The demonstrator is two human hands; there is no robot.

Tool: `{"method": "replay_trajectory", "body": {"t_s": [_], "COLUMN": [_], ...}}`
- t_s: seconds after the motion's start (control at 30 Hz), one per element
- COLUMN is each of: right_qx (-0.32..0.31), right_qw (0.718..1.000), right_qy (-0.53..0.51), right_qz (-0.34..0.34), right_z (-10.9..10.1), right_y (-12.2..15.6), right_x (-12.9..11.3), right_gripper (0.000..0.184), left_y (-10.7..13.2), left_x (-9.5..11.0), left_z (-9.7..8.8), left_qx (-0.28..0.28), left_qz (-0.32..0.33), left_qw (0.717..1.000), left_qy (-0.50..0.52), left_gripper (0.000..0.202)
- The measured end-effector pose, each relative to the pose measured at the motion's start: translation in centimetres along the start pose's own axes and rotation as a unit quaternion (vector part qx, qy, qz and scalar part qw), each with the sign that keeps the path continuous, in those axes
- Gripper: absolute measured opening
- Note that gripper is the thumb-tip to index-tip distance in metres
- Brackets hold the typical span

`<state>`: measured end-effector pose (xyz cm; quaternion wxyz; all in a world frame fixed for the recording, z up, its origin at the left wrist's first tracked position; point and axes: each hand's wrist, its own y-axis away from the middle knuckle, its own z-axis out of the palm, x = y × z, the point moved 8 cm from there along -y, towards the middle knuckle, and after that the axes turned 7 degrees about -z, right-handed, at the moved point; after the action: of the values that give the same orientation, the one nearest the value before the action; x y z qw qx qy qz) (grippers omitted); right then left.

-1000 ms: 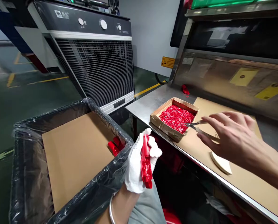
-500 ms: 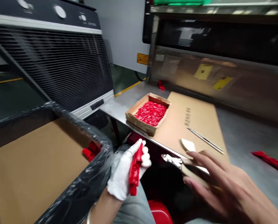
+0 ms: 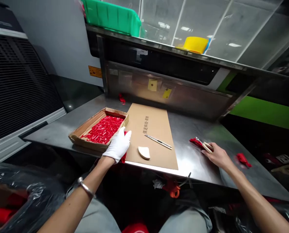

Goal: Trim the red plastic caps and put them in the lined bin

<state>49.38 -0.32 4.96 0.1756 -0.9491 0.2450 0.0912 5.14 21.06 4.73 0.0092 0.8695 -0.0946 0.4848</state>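
My left hand (image 3: pixel 118 145), in a white glove, is closed around a red plastic part (image 3: pixel 124 158), most of it hidden behind the fingers. It is beside the right edge of a shallow cardboard tray (image 3: pixel 86 144) filled with small red plastic scraps (image 3: pixel 103 129). My bare right hand (image 3: pixel 218 156) grips cream-handled nippers (image 3: pixel 209 148) low over the metal table. Their jaws are at another red plastic part (image 3: pixel 195 141); whether they touch it I cannot tell.
On a flat cardboard sheet (image 3: pixel 156 124) lie a slim metal tool (image 3: pixel 159 142) and an off-white wedge (image 3: pixel 144 152). More red parts lie at the right (image 3: pixel 243 160) and back (image 3: pixel 121 98). A plastic-lined bin (image 3: pixel 44 197) stands lower left. Overhead, a shelf holds a green crate (image 3: pixel 112 17).
The view has swung right. My left hand, with its red part, has moved from near the bin to beside the tray. My right hand has carried the nippers right, to the red part on the table.
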Motion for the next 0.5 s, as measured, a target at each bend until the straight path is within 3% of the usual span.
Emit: {"method": "replay_trajectory", "body": {"t_s": [0.1, 0.2, 0.27, 0.33, 0.37, 0.43, 0.5], "right_qx": [-0.003, 0.008, 0.019, 0.021, 0.014, -0.018, -0.086], "right_qw": [0.999, 0.994, 0.988, 0.978, 0.970, 0.950, 0.907], "right_qy": [-0.052, -0.109, -0.153, -0.206, -0.236, -0.297, -0.391], "right_qz": [0.005, -0.006, -0.017, -0.037, -0.053, -0.093, -0.128], "right_z": [0.3, 0.0, -0.5, -0.7, -0.6, -0.3, 0.3], "right_y": [1.1, 2.1, 3.1, 4.6, 5.6, 8.0, 10.9], "right_x": [0.9, 0.2, -1.7, -5.3, -7.7, -13.2, -18.7], "right_gripper": [0.034, 0.034, 0.037, 0.040, 0.041, 0.041, 0.036], "left_y": [-2.4, -2.5, -1.1, 1.7, 3.4, 6.8, 10.3], "left_x": [-0.2, 0.6, 2.2, 4.0, 4.7, 5.4, 6.2], "left_z": [1.8, 2.4, 2.0, 1.7, 1.7, 3.6, 6.3], "left_qx": [0.033, 0.045, 0.065, 0.077, 0.066, -0.047, -0.182], "left_qz": [0.031, 0.076, 0.105, 0.119, 0.106, 0.031, -0.037], "left_qw": [0.998, 0.994, 0.989, 0.989, 0.992, 0.979, 0.921], "left_qy": [-0.046, -0.072, -0.079, -0.053, 0.021, 0.198, 0.341], "left_gripper": [0.035, 0.030, 0.031, 0.036, 0.039, 0.047, 0.046]}}
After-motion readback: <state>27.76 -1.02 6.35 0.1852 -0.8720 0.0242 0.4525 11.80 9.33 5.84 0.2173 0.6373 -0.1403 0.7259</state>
